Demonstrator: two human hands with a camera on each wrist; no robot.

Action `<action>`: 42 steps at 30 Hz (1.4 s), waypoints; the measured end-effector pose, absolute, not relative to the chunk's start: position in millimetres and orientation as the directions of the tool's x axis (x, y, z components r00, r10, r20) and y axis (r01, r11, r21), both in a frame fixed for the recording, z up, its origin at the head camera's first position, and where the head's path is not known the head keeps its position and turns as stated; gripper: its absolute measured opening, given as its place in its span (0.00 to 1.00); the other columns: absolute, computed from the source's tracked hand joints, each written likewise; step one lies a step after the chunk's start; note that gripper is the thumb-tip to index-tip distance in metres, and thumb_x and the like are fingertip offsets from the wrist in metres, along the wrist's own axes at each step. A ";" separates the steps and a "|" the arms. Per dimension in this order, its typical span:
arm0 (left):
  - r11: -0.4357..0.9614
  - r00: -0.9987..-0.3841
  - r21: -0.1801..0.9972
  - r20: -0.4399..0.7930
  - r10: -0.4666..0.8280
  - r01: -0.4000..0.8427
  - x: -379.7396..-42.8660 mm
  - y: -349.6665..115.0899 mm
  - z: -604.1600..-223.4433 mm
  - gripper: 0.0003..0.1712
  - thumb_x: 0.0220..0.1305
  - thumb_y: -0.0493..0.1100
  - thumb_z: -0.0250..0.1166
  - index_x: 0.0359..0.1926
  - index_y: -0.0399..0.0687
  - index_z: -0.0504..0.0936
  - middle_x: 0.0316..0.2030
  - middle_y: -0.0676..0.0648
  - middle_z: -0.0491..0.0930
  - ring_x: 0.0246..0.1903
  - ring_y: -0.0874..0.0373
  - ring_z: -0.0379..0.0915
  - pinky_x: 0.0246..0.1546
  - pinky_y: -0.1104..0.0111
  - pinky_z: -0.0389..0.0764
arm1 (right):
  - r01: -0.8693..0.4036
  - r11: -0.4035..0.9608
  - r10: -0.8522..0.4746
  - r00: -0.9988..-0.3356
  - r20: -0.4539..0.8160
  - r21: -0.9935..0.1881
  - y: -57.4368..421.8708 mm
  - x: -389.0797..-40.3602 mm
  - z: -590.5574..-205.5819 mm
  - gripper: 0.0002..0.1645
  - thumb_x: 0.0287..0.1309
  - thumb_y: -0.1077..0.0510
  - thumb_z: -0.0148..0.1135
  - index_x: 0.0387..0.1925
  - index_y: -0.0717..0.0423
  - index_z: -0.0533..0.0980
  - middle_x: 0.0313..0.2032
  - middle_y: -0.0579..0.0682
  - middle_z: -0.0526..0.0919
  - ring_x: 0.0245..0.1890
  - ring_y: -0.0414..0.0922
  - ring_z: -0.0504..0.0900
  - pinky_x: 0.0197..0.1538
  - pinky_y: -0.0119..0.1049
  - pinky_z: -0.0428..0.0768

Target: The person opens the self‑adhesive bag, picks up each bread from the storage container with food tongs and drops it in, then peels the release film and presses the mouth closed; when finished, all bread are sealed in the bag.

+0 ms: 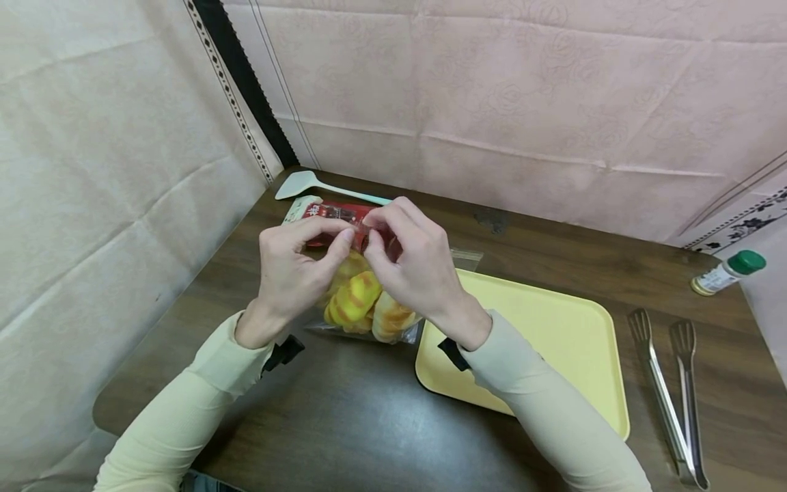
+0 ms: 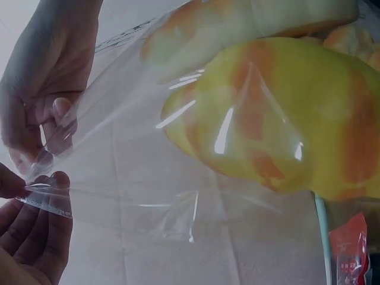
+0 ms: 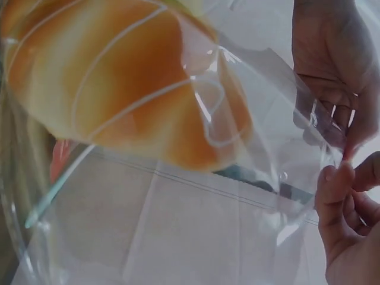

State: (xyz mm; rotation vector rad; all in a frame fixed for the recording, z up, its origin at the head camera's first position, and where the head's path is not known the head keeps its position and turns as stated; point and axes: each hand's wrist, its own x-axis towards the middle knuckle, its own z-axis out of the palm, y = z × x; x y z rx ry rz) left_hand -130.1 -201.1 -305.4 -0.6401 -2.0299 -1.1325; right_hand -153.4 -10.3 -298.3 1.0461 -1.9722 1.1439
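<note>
Both hands meet over the table at the mouth of a clear plastic bag (image 2: 136, 148). My left hand (image 1: 295, 266) pinches the bag's edge between thumb and fingers. Close beside it, my right hand (image 1: 418, 266) pinches the same edge, thumb against fingertips. Inside the bag lie a yellow bread roll with orange stripes (image 1: 356, 297) and a pale, browned bun (image 1: 390, 318). The right wrist view shows the browned bun (image 3: 130, 83) with white lines through the plastic. Other bread pieces are partly hidden behind these.
Behind the hands lie a red package (image 1: 335, 213) and a pale spatula (image 1: 300, 183). A yellow tray (image 1: 553, 335) sits under the right forearm. Farther right are metal tongs (image 1: 661, 383) and a green-capped bottle (image 1: 719, 277). Cloth walls enclose the table's back and left.
</note>
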 end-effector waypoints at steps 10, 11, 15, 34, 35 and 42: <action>0.526 -0.591 0.446 0.794 0.140 0.724 -129.4 -201.4 -304.1 0.04 0.67 0.32 0.73 0.38 0.33 0.92 0.34 0.38 0.93 0.32 0.54 0.88 0.40 0.81 0.80 | -0.888 0.276 -0.381 -0.453 0.806 -0.369 -7.1 -148.7 -293.9 0.06 0.66 0.64 0.71 0.42 0.64 0.83 0.37 0.56 0.85 0.29 0.44 0.81 0.33 0.35 0.83; 0.530 -0.589 0.440 0.795 0.146 0.725 -129.3 -201.3 -304.0 0.04 0.67 0.32 0.73 0.39 0.33 0.92 0.34 0.38 0.93 0.32 0.53 0.88 0.41 0.82 0.79 | -0.887 0.286 -0.381 -0.452 0.806 -0.362 -7.4 -148.7 -293.9 0.06 0.67 0.64 0.71 0.41 0.64 0.83 0.36 0.56 0.86 0.29 0.45 0.82 0.33 0.34 0.83; 0.532 -0.590 0.437 0.793 0.153 0.726 -129.0 -200.7 -303.9 0.05 0.68 0.33 0.73 0.39 0.33 0.93 0.34 0.38 0.93 0.32 0.52 0.89 0.42 0.82 0.79 | -0.878 0.310 -0.361 -0.465 0.809 -0.366 -7.2 -149.5 -295.0 0.04 0.70 0.66 0.68 0.39 0.65 0.83 0.33 0.56 0.86 0.28 0.46 0.82 0.33 0.36 0.84; 0.527 -0.574 0.408 0.795 0.196 0.745 -127.0 -200.0 -303.5 0.03 0.65 0.31 0.75 0.38 0.32 0.92 0.34 0.38 0.93 0.33 0.49 0.91 0.44 0.82 0.80 | -0.873 0.296 -0.349 -0.476 0.807 -0.387 -7.1 -146.3 -294.6 0.04 0.70 0.66 0.69 0.39 0.66 0.84 0.33 0.56 0.86 0.28 0.45 0.82 0.34 0.35 0.84; 0.526 -0.575 0.410 0.795 0.194 0.745 -127.0 -199.8 -303.4 0.03 0.65 0.31 0.75 0.38 0.32 0.92 0.33 0.38 0.93 0.33 0.50 0.90 0.44 0.82 0.80 | -0.872 0.301 -0.342 -0.476 0.811 -0.385 -7.1 -146.2 -295.2 0.04 0.70 0.66 0.69 0.39 0.66 0.83 0.32 0.56 0.86 0.28 0.46 0.81 0.33 0.35 0.83; 0.522 -0.612 0.459 0.774 0.162 0.719 -125.9 -199.5 -301.9 0.04 0.65 0.33 0.77 0.37 0.33 0.92 0.33 0.38 0.93 0.31 0.54 0.87 0.42 0.82 0.81 | -0.861 0.326 -0.324 -0.489 0.810 -0.390 -4.7 -144.2 -299.3 0.04 0.70 0.67 0.69 0.38 0.66 0.82 0.31 0.56 0.83 0.27 0.46 0.79 0.31 0.37 0.82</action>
